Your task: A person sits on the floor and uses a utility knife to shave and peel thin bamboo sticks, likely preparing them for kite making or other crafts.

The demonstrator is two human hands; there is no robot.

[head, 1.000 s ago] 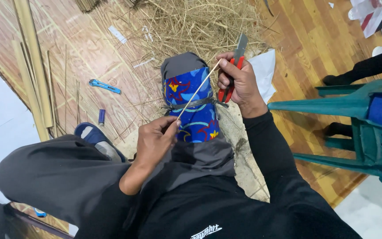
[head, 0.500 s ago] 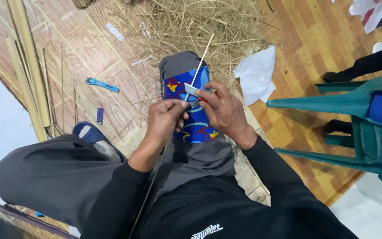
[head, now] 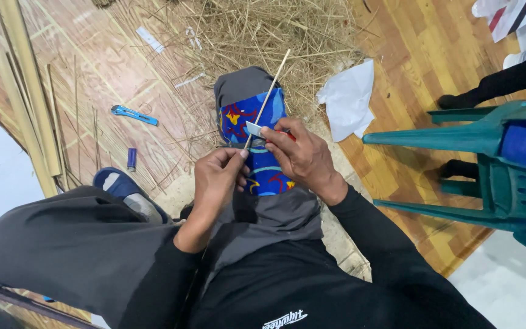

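Note:
A thin bamboo stick (head: 272, 87) slants up and to the right over a blue patterned cloth (head: 257, 143) laid across my knee. My left hand (head: 217, 181) pinches the stick's lower part. My right hand (head: 299, 155) is closed on a knife with a red handle, whose blade (head: 254, 129) lies against the stick just above my left fingers. Both hands meet over the cloth, almost touching.
A heap of straw-like shavings (head: 263, 30) lies ahead on the wooden floor. Long bamboo slats (head: 25, 91) rest at the left, with a blue cutter (head: 134, 115) and a small blue lighter (head: 131, 158). A white sheet (head: 351, 97) and a green plastic chair (head: 494, 164) are at the right.
My right hand came down from its raised spot on the right and brought the knife blade onto the stick next to my left hand. The stick now points more steeply upward.

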